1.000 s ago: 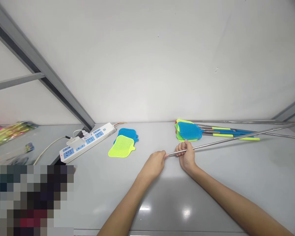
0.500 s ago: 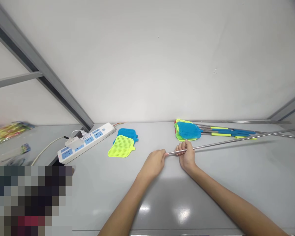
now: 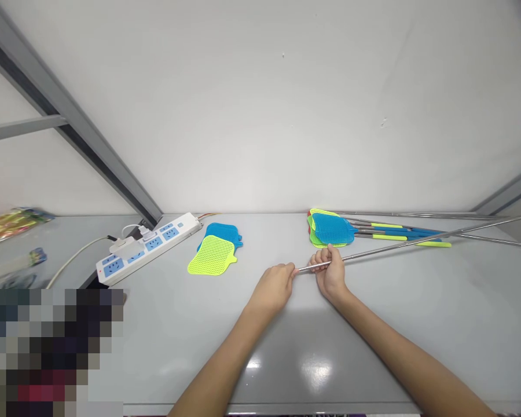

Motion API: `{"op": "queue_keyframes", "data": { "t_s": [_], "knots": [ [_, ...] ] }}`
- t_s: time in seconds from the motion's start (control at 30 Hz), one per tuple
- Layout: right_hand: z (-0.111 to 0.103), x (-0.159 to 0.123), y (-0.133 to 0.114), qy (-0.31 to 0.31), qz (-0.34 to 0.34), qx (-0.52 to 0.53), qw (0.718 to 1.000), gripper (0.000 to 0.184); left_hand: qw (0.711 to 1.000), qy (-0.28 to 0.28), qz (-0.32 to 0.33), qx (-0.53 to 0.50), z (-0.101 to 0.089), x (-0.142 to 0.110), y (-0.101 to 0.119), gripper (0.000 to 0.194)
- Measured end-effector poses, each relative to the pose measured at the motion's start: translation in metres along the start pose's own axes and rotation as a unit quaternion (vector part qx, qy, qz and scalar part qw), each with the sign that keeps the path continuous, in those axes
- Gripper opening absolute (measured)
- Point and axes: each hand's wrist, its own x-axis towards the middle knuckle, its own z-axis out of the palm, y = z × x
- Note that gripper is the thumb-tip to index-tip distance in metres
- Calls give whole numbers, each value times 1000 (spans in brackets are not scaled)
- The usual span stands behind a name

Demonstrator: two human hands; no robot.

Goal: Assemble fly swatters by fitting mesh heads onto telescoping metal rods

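Head view: your right hand [image 3: 330,272] closes its grip around a bare steel rod [image 3: 399,250] just in front of the stacked fly swatters [image 3: 332,229]; your left hand [image 3: 271,288] meets the rod's end, its grip unclear.

Head-worn camera: faces forward and down, close above left hand [image 3: 271,288] and right hand [image 3: 330,273]; table [image 3: 373,330] below, wall [image 3: 260,116] beyond.

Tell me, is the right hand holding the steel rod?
Yes, the right hand has its fingers curled around the steel rod, which extends past the hand toward the far right.
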Motion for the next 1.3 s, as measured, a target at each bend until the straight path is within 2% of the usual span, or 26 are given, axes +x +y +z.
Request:
{"op": "queue_keyframes", "data": {
  "t_s": [0.37,0.83,1.3],
  "knots": [
    [-3,1,-1,-12,-1,-15,1000,42,1000,2,-2,24,-4,-1,3,34],
    [-4,-5,-4,-100,31,-10,994,47,993,35,-13,111,-8,-2,10,28],
    [-4,-8,-2,-117,32,-21,992,49,992,26,-15,126,-8,-3,17,26]
  ]
}}
